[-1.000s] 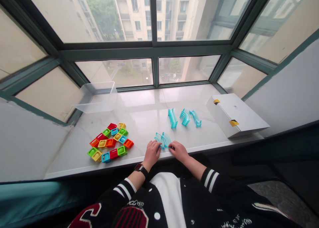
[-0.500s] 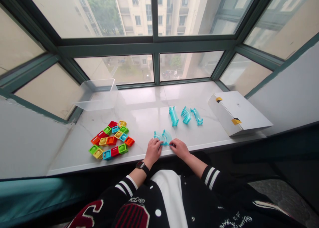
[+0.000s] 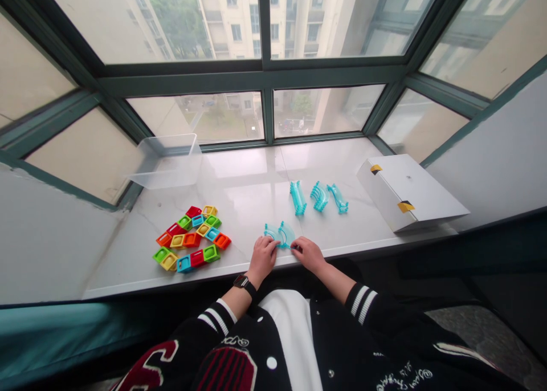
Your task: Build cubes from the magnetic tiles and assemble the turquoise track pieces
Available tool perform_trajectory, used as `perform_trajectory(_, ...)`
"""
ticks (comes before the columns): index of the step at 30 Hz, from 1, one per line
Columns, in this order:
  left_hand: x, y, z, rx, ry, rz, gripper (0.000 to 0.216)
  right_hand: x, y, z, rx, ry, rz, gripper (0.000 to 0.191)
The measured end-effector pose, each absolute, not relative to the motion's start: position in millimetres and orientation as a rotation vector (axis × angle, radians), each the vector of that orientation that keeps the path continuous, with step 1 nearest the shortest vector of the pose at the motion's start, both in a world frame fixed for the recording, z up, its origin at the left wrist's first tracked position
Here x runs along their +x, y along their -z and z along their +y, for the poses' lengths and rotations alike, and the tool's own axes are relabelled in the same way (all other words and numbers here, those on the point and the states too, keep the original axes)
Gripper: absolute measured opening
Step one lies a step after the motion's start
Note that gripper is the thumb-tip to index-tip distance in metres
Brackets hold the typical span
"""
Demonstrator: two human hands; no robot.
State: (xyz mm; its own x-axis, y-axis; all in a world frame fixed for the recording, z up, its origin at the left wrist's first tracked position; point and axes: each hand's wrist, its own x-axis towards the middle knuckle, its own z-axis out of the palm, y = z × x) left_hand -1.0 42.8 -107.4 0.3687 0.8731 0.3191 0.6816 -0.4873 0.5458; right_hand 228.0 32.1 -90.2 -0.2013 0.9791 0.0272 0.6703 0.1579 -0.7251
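Observation:
Two clear turquoise curved track pieces lie side by side near the front edge of the white sill. My left hand (image 3: 264, 256) has its fingers closed at the lower end of the left curved track piece (image 3: 272, 230). At the lower right end of the right curved track piece (image 3: 287, 235), my right hand (image 3: 308, 253) pinches its edge. Whether the two pieces are joined I cannot tell. Beyond them stand a straight turquoise track piece (image 3: 298, 198), a stack of curved track pieces (image 3: 319, 197) and a sloped turquoise piece (image 3: 338, 199).
Colourful square toy blocks (image 3: 191, 241) form a winding chain on the left of the sill (image 3: 248, 180). A clear plastic bin (image 3: 168, 171) stands behind them by the window. To the right is a white box (image 3: 410, 191) with yellow-and-black tabs.

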Motion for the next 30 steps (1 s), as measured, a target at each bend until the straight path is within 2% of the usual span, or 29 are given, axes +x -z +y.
perform_trajectory(11,-1,109,43,2.293,-0.863,1.371,0.032,229,86,33,-1.488,-0.765,-1.778,0.008)
perform_trajectory(19,-1,120,41,2.103,-1.057,1.429,0.04,205,76,41,-1.33,-0.8,-1.894,0.01)
perform_trajectory(26,-1,121,43,2.069,-1.067,1.447,0.017,196,77,45,-1.365,-0.823,-1.926,0.013)
perform_trajectory(30,-1,122,45,2.088,-1.088,1.43,0.017,197,77,49,-1.365,-0.832,-1.943,0.014)
